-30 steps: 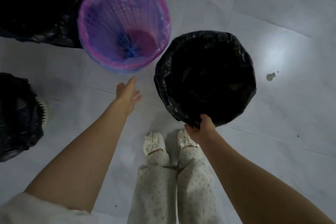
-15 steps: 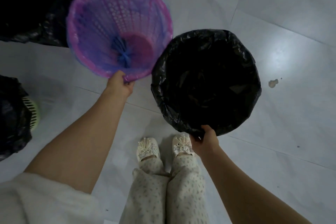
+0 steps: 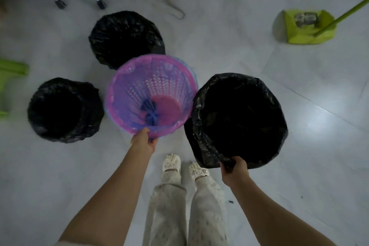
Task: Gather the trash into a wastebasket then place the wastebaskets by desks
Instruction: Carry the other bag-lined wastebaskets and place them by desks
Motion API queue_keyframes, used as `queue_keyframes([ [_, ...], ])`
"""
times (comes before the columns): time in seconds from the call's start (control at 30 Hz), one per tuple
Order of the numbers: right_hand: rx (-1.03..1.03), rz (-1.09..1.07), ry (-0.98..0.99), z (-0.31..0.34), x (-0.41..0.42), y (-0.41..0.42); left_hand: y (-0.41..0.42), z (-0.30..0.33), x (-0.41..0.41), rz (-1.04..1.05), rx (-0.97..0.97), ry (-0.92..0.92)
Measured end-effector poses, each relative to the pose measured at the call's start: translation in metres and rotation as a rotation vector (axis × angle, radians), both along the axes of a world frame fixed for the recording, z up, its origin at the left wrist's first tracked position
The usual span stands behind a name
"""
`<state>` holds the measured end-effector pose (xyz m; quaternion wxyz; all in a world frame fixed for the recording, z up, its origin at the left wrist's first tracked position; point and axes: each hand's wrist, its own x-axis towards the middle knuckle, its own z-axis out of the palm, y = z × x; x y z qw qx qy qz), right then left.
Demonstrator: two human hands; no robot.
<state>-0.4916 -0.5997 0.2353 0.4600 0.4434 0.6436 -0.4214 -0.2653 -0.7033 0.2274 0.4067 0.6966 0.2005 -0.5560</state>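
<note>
pink wastebasket [image 3: 151,96] is sitting at frame centre, its near rim being gripped by the left hand [image 3: 143,143]. right hand [image 3: 234,170] is clutching the rim of the black-lined wastebasket [image 3: 239,120] at centre right. two more black-lined baskets [image 3: 125,38] are standing at upper left.

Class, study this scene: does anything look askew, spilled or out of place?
Slightly. The pink wastebasket in the left hand is tilted, and its liner is bunched at the bottom. A small dark scrap lies on the floor by the feet. Nothing looks spilled.
</note>
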Motion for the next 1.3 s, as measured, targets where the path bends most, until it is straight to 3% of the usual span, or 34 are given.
queue_keyframes([
  [0.33,-0.222,0.581,-0.062,0.138,0.054,-0.001,0.137,0.17,0.09,0.351,-0.1,-0.123],
  [0.57,-0.356,0.98,-0.103,0.195,0.16,0.041,0.28,0.252,0.169,0.679,-0.23,-0.235],
  [0.73,-0.417,1.205,-0.131,0.219,0.256,0.096,0.392,0.285,0.216,0.906,-0.269,-0.32],
  [0.97,-0.467,1.503,-0.185,0.232,0.392,0.166,0.525,0.317,0.277,1.086,-0.168,-0.433],
  [1.17,-0.526,1.687,-0.168,0.248,0.513,0.185,0.576,0.32,0.355,1.099,-0.048,-0.453],
  [1.3,-0.561,1.757,-0.217,0.253,0.622,0.183,0.585,0.314,0.445,1.185,-0.12,-0.422],
])
